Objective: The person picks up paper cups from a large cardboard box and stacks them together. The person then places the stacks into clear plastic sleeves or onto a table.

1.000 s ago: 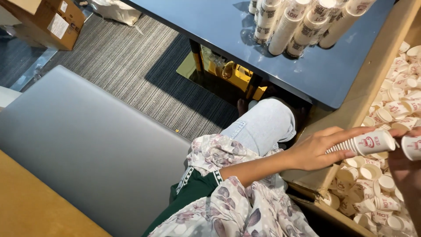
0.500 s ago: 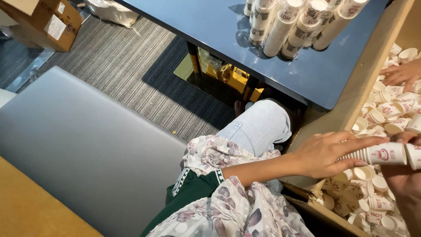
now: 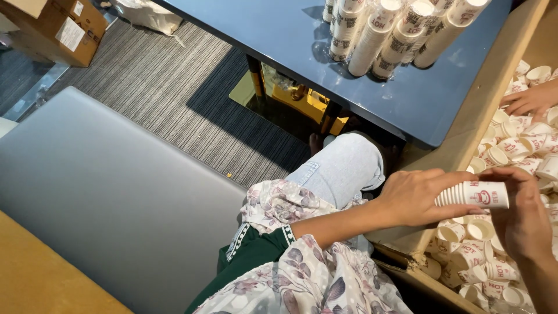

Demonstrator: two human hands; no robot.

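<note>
Grey striped carpet, blue desk [image 3: 302,52] far side. Fingers [image 3: 447,180] of left hand [image 3: 415,197] clamped round nested cup stack [image 3: 472,195], held sideways over cardboard box [image 3: 465,134]. Right hand [image 3: 523,221] curled on stack's open end. Looks like mid-stacking; next cup needs rim lined up square. Loose cups [image 3: 482,256] below, finished stacks [image 3: 395,35] on desk, another person's hand [image 3: 532,100] far right.

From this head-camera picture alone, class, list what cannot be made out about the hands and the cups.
- Stack of nested cups: its open end, hidden by the right hand; the count is unclear.
- Left hand: its fingertips are behind the stack.
- Cardboard box: cut off by the right edge.
- Tall cup stacks: tops cut off by the top edge.
</note>
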